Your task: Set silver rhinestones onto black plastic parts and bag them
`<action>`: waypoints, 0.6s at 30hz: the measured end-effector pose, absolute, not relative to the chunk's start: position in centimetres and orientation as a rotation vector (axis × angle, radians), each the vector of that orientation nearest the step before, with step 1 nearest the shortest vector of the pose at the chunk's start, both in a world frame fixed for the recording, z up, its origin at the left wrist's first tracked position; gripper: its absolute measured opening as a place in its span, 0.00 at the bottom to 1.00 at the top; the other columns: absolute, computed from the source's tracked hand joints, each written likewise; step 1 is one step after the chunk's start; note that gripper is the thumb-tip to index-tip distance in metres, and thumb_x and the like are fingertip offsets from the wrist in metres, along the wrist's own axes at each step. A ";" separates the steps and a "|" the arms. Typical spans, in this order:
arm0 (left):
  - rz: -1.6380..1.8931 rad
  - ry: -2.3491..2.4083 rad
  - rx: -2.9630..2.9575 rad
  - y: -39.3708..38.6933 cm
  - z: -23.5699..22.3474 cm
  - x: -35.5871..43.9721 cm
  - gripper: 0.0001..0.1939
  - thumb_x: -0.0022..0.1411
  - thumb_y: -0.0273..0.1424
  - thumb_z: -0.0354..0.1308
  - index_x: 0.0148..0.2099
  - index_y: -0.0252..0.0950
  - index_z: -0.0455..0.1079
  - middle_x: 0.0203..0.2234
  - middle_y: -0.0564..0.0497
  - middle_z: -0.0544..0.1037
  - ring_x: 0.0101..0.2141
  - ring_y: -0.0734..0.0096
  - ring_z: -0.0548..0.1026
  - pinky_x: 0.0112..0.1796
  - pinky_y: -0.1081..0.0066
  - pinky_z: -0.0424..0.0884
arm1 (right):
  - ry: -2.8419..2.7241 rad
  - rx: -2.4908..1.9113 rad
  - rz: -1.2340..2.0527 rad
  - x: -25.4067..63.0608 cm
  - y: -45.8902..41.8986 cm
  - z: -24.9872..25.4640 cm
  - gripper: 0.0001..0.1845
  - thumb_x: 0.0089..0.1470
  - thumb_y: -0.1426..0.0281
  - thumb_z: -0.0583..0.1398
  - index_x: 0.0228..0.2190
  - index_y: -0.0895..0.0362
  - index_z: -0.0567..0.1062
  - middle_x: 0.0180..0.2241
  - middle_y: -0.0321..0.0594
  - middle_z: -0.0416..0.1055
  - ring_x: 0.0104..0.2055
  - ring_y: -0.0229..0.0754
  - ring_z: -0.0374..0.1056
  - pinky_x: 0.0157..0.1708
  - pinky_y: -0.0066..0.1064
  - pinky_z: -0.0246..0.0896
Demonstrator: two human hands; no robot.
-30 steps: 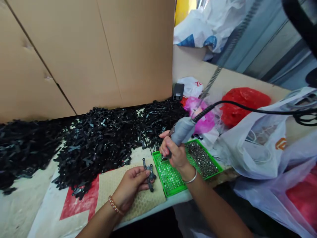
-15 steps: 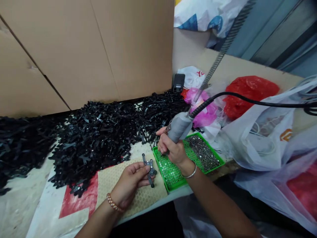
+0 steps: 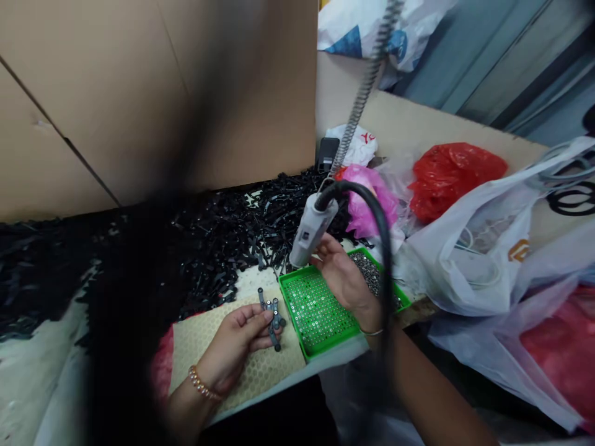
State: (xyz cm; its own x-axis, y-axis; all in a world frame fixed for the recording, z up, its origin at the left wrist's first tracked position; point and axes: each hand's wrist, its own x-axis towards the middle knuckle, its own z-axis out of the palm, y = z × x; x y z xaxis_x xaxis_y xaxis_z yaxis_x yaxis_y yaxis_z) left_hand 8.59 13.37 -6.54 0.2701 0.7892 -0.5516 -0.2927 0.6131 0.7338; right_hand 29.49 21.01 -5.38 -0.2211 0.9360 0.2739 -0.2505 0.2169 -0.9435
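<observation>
My left hand (image 3: 235,347) rests on a beige honeycomb mat (image 3: 260,370) and is closed on a small cluster of black plastic parts (image 3: 272,313). My right hand (image 3: 346,279) hovers over a green screw tray (image 3: 320,316), palm showing and fingers stretched out. Its fingertips are right beside a grey electric screwdriver (image 3: 310,228), which hangs tilted from a coiled spring (image 3: 360,99) with a black cable (image 3: 379,217) looping over my wrist. Loose screws (image 3: 367,269) lie heaped at the tray's far end.
A large heap of black plastic parts (image 3: 232,238) spreads along a cardboard wall (image 3: 186,93). Pink (image 3: 369,198), red (image 3: 453,176) and white (image 3: 483,260) plastic bags crowd the right side. A black adapter (image 3: 326,152) sits behind. A dark blur (image 3: 125,310) covers the lower left.
My right hand has let go of the screwdriver and opened; the tool swung up and left off the tray. The view shifted and a dark blur entered at left.
</observation>
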 end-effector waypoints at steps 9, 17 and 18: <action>0.808 1.058 0.556 13.1 -6.8 8.6 0.18 0.47 0.36 0.71 0.35 0.29 0.71 0.31 0.45 0.78 0.31 0.70 0.75 0.35 0.73 0.75 | -2.449 -1.185 0.461 29.7 17.9 -6.4 0.09 0.57 0.75 0.57 0.36 0.56 0.77 0.39 0.42 0.71 0.43 0.44 0.66 0.44 0.35 0.59; 0.819 1.051 0.569 13.2 -6.9 8.8 0.20 0.46 0.38 0.71 0.34 0.30 0.70 0.29 0.44 0.78 0.30 0.69 0.75 0.34 0.73 0.75 | -2.679 -1.357 0.024 28.4 17.8 -7.7 0.07 0.53 0.78 0.58 0.35 0.59 0.74 0.37 0.45 0.70 0.39 0.47 0.65 0.39 0.35 0.59; 0.823 1.051 0.568 13.1 -6.9 8.8 0.20 0.46 0.38 0.72 0.34 0.30 0.70 0.28 0.44 0.78 0.30 0.70 0.75 0.33 0.73 0.75 | -2.684 -1.360 0.035 28.5 17.7 -7.5 0.08 0.52 0.78 0.58 0.35 0.59 0.74 0.37 0.45 0.70 0.39 0.48 0.66 0.38 0.35 0.59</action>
